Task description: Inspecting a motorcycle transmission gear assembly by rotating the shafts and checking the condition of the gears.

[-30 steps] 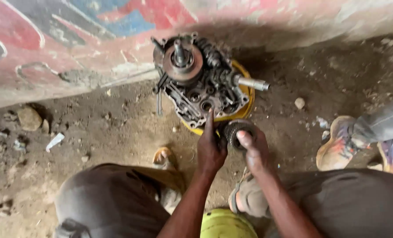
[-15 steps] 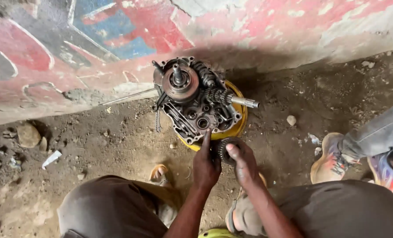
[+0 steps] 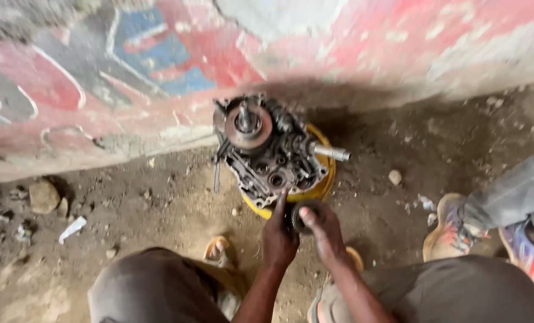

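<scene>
- Crouching low, the person is seen from above with both hands brought together just in front of an opened engine block (image 3: 270,152).
- A dark round gear (image 3: 298,216) is held between the two hands, close to the near edge of the block and over the rim of the yellow basin (image 3: 325,179) on which the block rests.
- The left hand (image 3: 279,236) is closed against the gear's left side, with its forefinger stretched forward to touch the casing.
- The right hand (image 3: 321,230) is wrapped over the gear's right side, fingers curled onto its top; how tightly it is gripped cannot be told.
- The gear is judged to be solid steel: heavy for its size, rigid, and probably oily, so slippery. A hold across the toothed rim from opposite sides is judged the surest.
- The block looks far heavier, greasy and stiff, with a steel shaft (image 3: 330,151) jutting to the right and a round flywheel plate (image 3: 247,127) on top.
- A painted wall (image 3: 159,72) stands just behind; the dirt floor (image 3: 129,209) carries a stone (image 3: 42,195) and scraps.
- Another person's sandalled foot (image 3: 449,224) is seen well apart at right.
</scene>
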